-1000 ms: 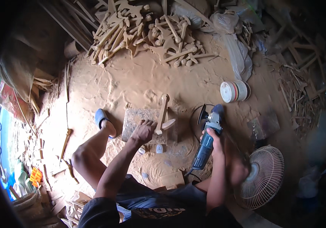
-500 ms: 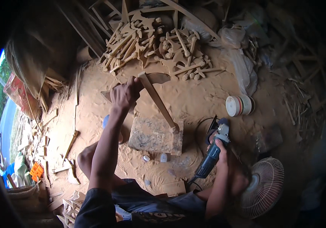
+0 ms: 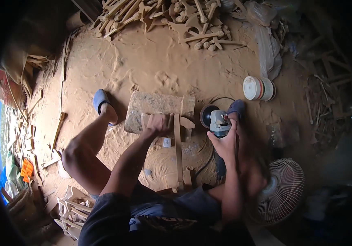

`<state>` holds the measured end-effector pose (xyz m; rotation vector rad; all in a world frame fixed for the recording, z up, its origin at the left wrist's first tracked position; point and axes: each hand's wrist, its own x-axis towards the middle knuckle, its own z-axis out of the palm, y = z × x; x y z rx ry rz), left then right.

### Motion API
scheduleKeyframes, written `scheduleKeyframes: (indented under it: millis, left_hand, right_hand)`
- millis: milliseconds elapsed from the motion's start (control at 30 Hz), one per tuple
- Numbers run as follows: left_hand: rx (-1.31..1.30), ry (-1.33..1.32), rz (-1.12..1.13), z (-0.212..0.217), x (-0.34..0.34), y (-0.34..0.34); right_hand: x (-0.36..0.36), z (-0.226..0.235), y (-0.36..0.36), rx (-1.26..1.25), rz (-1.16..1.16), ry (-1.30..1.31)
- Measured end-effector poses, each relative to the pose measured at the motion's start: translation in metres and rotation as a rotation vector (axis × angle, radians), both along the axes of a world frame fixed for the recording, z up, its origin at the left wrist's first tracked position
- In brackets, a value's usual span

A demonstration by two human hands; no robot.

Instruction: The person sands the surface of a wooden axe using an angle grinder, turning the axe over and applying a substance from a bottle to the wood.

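Note:
My left hand is closed around the head of an axe-shaped wooden piece. Its curved head sticks out on both sides of the fist, and the long straight handle points back toward my lap. The head lies over the near side of a dusty log block. In my right hand is a grey and dark angle grinder, gripped near its head. A round dark disc on it faces the log block, a short gap to the right of it. The grinder's lower body is partly hidden behind the hand.
Sawdust covers the ground. A pile of wooden pieces lies at the far side. A white tub stands at right, with a fan near my right leg. Shaped wooden pieces are stacked at lower left.
My left hand has brought the wooden piece down and nearer, its handle swinging toward me. The grinder has turned more upright and its disc now shows on the left. The view has tilted downward.

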<state>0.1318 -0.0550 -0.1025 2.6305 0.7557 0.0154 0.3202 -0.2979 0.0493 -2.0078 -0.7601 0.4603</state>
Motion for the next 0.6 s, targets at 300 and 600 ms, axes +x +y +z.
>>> scheduleKeyframes:
  millis: [300, 600]
  left_hand:
    - [-0.079, -0.034, 0.105, 0.008, 0.006, -0.006]
    - [-0.006, -0.123, 0.110, -0.006, 0.004, 0.000]
  right_hand:
    - [-0.039, -0.016, 0.058, -0.598, 0.167, -0.273]
    - [-0.062, -0.015, 0.079, -0.676, 0.230, -0.428]
